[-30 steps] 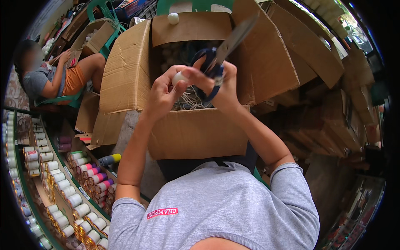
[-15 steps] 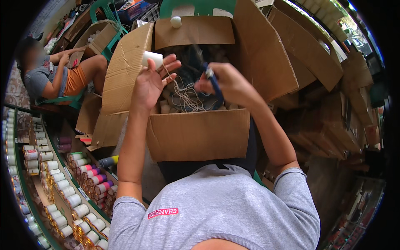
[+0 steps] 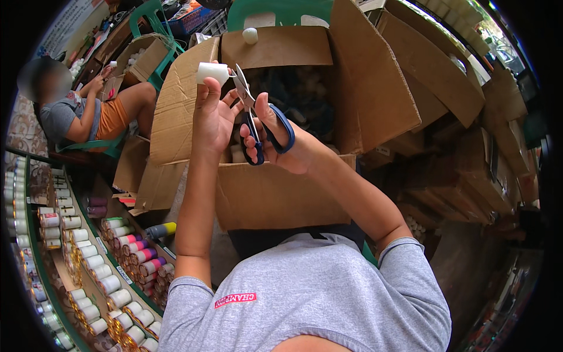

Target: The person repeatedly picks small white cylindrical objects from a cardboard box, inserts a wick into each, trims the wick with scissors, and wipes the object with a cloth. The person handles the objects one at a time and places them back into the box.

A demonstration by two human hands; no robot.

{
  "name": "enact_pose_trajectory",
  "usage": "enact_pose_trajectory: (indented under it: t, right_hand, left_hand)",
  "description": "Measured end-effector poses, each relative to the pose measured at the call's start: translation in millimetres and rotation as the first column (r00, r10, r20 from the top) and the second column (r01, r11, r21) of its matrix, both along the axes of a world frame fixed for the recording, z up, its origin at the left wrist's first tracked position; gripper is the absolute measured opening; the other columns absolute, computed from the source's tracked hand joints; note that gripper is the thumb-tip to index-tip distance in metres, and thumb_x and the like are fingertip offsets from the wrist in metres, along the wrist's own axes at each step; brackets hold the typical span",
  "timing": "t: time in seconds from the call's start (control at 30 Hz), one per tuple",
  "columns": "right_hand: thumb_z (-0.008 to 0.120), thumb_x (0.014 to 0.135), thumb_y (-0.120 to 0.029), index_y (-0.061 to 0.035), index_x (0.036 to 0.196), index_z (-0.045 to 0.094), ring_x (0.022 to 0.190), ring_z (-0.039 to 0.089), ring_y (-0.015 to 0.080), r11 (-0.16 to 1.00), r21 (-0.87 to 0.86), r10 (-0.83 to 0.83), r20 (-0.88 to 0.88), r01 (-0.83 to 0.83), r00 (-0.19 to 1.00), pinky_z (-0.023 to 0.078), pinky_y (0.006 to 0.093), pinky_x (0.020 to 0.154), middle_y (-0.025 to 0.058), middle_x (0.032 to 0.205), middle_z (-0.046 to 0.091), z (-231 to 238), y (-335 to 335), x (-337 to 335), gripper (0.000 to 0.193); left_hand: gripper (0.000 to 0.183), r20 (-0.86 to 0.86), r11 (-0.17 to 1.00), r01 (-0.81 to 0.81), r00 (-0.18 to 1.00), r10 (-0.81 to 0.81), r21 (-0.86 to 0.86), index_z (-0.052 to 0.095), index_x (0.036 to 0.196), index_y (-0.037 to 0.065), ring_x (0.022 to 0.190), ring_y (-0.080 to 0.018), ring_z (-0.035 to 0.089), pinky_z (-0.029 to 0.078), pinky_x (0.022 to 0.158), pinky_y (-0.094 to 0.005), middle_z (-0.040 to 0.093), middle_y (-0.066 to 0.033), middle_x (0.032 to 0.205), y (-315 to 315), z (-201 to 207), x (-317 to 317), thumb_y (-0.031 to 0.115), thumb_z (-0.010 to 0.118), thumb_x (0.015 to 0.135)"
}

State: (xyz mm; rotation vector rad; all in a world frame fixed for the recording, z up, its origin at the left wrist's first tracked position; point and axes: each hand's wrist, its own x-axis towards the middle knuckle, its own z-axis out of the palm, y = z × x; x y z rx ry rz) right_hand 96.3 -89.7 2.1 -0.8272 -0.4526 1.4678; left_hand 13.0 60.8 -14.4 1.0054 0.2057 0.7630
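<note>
Over the open cardboard box (image 3: pixel 281 199), my left hand (image 3: pixel 214 123) grips a white cylinder (image 3: pixel 212 73) that looks like a small candle or spool, between thumb and fingers. My right hand (image 3: pixel 287 141) holds blue-handled scissors (image 3: pixel 249 94). Their blades are spread and point up, with the tips right beside the end of the white cylinder. Whether the blades have anything between them is too small to tell. Inside the box, pale pieces and dark material lie in shadow, partly hidden by my hands.
A white ball-like piece (image 3: pixel 250 36) rests at the box's far flap, before a green chair (image 3: pixel 280 13). At left, another person (image 3: pixel 82 111) sits near a smaller box. Racks of white cylinders (image 3: pixel 111 284) stand at lower left; stacked cartons (image 3: pixel 446 170) fill the right.
The scissors have swung up and left to the white cylinder, and their blades now stand apart. The pale string that hung from the cylinder into the box no longer shows there.
</note>
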Motion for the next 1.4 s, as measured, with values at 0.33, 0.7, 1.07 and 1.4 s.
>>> enact_pose_trajectory:
  t: [0.33,0.7,1.07,1.4]
  right_hand:
    - [0.07,0.085,-0.056,-0.0028,0.081,0.064,0.067,0.06,0.0091,0.933,0.183,-0.355,0.327,0.31,0.876,0.045,0.022,0.058,0.0051,0.079,0.064,6,-33,22,0.053]
    - [0.08,0.078,-0.046,-0.0021,0.11,0.057,0.088,0.066,0.0169,0.425,0.38,-0.875,0.407,0.822,0.264,0.05,0.0245,0.069,0.0103,0.095,0.066,-61,-286,65,0.06]
    - [0.066,0.093,-0.04,-0.0054,0.113,0.062,0.078,0.056,0.0203,-0.496,-0.593,-0.862,0.426,0.634,-0.276,0.045,0.0303,0.06,0.0092,0.098,0.057,-370,-520,43,0.04]
    - [0.065,0.094,-0.026,-0.0027,0.104,0.06,0.076,0.059,0.0118,-0.189,-0.031,-0.944,0.281,0.981,-0.173,0.049,0.0249,0.063,0.0046,0.088,0.061,-205,-394,114,0.026]
  left_hand:
    - [0.051,-0.125,0.964,0.011,0.992,0.023,0.265,0.059,0.128,0.014,0.067,-0.0024,0.036,0.032,0.056,-0.0192,0.05,0.005,0.102,-40,2,3,0.04,0.074,0.086]
    - [0.015,-0.548,0.689,0.397,0.837,0.0,0.607,0.072,0.097,0.005,0.075,-0.0077,0.057,0.049,0.074,-0.0243,0.067,-0.0017,0.085,-24,38,31,0.013,0.06,0.095]
    - [0.1,-0.733,-0.063,0.949,0.279,0.62,0.307,0.028,0.146,0.002,0.102,-0.0364,0.065,0.053,0.084,-0.043,0.067,-0.0227,0.107,-8,-61,74,0.05,0.077,0.074]
    - [0.066,-0.782,0.057,0.912,0.314,0.539,0.406,0.058,0.125,0.008,0.11,-0.0327,0.063,0.052,0.089,-0.0442,0.064,-0.0218,0.116,21,-100,91,0.045,0.076,0.073]
